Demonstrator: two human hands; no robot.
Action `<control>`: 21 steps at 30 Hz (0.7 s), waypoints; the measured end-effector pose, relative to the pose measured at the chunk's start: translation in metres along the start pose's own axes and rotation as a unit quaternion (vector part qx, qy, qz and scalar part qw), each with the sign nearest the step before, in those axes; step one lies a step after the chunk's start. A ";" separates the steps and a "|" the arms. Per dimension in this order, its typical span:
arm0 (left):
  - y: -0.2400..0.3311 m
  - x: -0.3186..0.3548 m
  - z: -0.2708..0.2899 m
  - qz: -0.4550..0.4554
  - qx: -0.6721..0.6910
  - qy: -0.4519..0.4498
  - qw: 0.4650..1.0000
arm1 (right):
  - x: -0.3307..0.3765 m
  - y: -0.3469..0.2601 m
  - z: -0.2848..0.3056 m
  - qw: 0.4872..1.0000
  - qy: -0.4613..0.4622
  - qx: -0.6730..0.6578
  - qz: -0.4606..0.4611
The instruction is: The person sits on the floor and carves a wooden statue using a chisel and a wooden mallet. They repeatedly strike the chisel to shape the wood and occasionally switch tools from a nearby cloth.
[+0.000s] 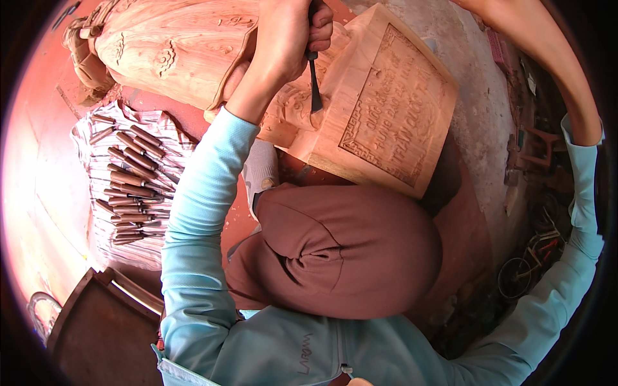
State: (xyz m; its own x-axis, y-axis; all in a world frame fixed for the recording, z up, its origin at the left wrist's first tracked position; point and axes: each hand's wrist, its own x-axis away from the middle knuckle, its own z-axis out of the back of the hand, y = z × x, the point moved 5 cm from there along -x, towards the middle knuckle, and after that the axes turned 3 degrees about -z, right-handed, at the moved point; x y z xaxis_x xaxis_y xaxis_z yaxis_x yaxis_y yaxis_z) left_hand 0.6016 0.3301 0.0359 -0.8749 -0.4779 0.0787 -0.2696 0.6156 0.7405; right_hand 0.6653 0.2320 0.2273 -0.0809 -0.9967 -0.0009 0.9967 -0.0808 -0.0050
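Note:
My left hand (283, 38) is closed around the dark handle of a chisel (313, 83). The blade points down and its tip rests on the relief at the foot of a large pale wooden statue (174, 51) that lies on its side. The statue's square base (393, 109) faces me, with a framed panel of carved lettering. My right forearm (547, 58) in a light blue sleeve rises along the right side and leaves the picture at the top. Its hand is out of view.
A striped cloth (96, 161) on the red floor at left carries several wooden-handled chisels (129, 186). My bent knee in brown trousers (341, 251) sits below the statue base. A dark wooden piece (103, 321) lies at lower left. A bicycle (528, 264) stands at right.

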 end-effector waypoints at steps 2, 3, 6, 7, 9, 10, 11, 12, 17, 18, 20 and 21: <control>0.002 0.003 -0.014 -0.021 -0.001 -0.009 1.000 | 0.000 0.007 0.001 0.999 -0.005 -0.011 -0.037; 0.004 0.007 -0.023 -0.032 -0.008 -0.016 0.999 | 0.003 0.007 0.004 0.997 -0.045 -0.001 -0.062; 0.012 0.016 -0.022 -0.054 -0.054 0.003 0.997 | -0.005 -0.022 0.017 0.978 -0.189 0.047 -0.075; 0.016 0.020 -0.026 -0.079 -0.062 0.001 0.995 | -0.001 0.001 0.011 0.992 -0.114 0.036 -0.035; 0.019 0.022 -0.025 -0.097 -0.062 0.010 0.993 | 0.004 0.006 0.008 0.999 -0.028 0.016 -0.001; 0.018 0.022 -0.021 -0.090 -0.054 0.018 0.994 | 0.008 -0.008 0.007 1.000 -0.019 0.009 -0.010; 0.017 0.022 -0.019 -0.084 -0.045 0.023 0.995 | 0.005 -0.018 0.009 0.998 -0.041 -0.012 -0.047; 0.016 0.023 -0.016 -0.073 -0.045 0.028 0.996 | 0.003 -0.028 0.010 0.994 -0.062 -0.033 -0.085; 0.017 0.022 -0.023 -0.081 -0.049 0.028 0.995 | 0.004 -0.028 0.015 0.995 -0.043 0.065 -0.064; 0.011 0.020 -0.027 -0.061 -0.025 0.020 0.998 | 0.008 -0.035 0.020 0.989 -0.073 0.083 -0.097; 0.005 0.020 -0.014 -0.032 -0.004 0.040 0.999 | 0.002 -0.044 0.021 0.981 -0.137 0.089 -0.103; 0.008 0.022 -0.009 -0.047 -0.019 0.047 0.998 | -0.001 -0.043 0.019 0.984 -0.127 0.084 -0.093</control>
State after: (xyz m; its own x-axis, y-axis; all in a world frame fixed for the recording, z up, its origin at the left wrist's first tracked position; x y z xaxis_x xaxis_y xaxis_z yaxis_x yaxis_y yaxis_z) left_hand 0.5841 0.3188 0.0493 -0.8046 -0.5899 0.0680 -0.3323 0.5422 0.7717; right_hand 0.6223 0.2363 0.2464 -0.2790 -0.9311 0.2351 0.9533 -0.2390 0.1845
